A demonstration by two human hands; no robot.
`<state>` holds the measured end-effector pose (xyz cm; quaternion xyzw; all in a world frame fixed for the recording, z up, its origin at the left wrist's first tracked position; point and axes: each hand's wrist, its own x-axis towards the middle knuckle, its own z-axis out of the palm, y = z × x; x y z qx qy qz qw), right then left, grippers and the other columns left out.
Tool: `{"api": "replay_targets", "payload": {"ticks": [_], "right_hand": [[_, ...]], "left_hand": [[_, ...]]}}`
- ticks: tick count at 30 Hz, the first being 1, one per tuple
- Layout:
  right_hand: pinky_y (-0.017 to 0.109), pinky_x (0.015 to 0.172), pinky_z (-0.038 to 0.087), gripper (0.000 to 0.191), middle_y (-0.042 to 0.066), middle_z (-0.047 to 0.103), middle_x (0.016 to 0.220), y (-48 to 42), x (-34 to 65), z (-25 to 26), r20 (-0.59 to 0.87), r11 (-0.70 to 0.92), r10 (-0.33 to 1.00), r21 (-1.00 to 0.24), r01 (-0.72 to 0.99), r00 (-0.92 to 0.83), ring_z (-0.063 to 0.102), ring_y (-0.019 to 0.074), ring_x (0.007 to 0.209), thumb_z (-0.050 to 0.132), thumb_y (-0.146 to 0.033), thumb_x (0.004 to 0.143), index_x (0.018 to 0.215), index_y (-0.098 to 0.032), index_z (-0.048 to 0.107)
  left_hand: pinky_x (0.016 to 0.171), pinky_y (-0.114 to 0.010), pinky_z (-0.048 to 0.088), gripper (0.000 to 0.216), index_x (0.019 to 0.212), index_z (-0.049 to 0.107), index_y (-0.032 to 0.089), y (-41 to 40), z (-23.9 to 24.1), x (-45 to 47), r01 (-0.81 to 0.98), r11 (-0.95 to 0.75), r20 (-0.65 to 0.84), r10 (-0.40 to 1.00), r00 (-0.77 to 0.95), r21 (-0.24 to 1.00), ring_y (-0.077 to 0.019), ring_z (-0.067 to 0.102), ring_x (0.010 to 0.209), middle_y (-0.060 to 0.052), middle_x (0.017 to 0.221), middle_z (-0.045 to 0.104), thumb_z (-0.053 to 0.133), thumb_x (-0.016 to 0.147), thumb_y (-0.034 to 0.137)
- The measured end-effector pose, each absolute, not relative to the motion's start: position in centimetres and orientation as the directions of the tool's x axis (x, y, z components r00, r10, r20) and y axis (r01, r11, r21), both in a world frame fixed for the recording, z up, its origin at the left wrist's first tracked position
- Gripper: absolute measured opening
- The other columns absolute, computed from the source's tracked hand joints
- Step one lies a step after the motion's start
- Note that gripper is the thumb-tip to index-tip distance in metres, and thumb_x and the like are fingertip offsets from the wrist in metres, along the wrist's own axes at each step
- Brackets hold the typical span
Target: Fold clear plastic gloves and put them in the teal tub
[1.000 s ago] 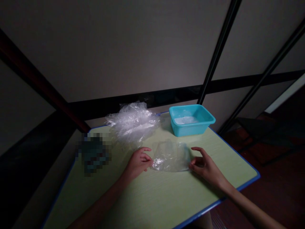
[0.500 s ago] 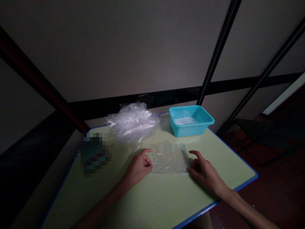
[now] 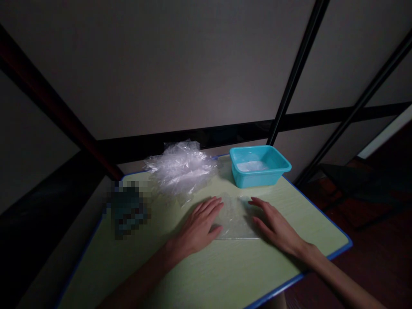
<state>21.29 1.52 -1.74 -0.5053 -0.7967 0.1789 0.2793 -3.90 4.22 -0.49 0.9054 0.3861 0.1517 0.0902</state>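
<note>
A clear plastic bag lies flat on the table, its straight edge towards me. My left hand rests over the bag's left side, palm down with fingers stretched out. Over the right side is my right hand, open, thumb and fingers apart. Neither hand grips anything. Behind my left hand sits a loose heap of crumpled clear plastic bags. Beyond the flat bag, to the right, stands a turquoise plastic basin with whitish, flat-looking plastic on its bottom.
The pale green table has a blue edge. A pixelated dark object lies at its left side. Sliding panels with dark frames rise right behind the table. A dark piece of furniture stands on the reddish floor at right.
Both hands have gone from curled fingers beside the bag to stretched fingers over its sides. The left hand has shifted right, onto the bag. The view has moved slightly.
</note>
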Motion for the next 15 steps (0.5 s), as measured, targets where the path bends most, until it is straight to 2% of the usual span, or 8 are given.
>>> {"api": "replay_targets", "payload": {"ticks": [5,15], "right_hand": [[0.044,0.095,0.033,0.047,0.013,0.049,0.123,4.5,21.3,-2.5,0.246,0.46,0.888,-0.523,0.718,-0.389,0.043,0.0228,0.113,0.034,-0.028,0.088,0.131,-0.014,0.023],[0.043,0.094,0.034,0.044,0.011,0.051,0.12,4.9,21.1,-3.2,0.283,0.472,0.881,-0.484,0.737,-0.378,0.045,0.0218,0.109,0.034,-0.025,0.088,0.13,-0.015,0.025]], "left_hand": [[0.106,-0.041,0.013,0.06,0.135,0.021,0.018,4.5,-1.1,-3.2,0.672,-0.733,0.06,0.679,0.731,0.108,-0.0206,0.014,0.131,-0.005,0.143,0.02,0.044,0.083,0.038],[0.105,-0.046,0.012,0.058,0.135,0.023,0.019,3.8,-1.6,-3.7,0.723,-0.69,0.06,0.724,0.688,0.033,-0.0234,0.015,0.131,-0.007,0.143,0.019,0.037,0.085,0.045]]}}
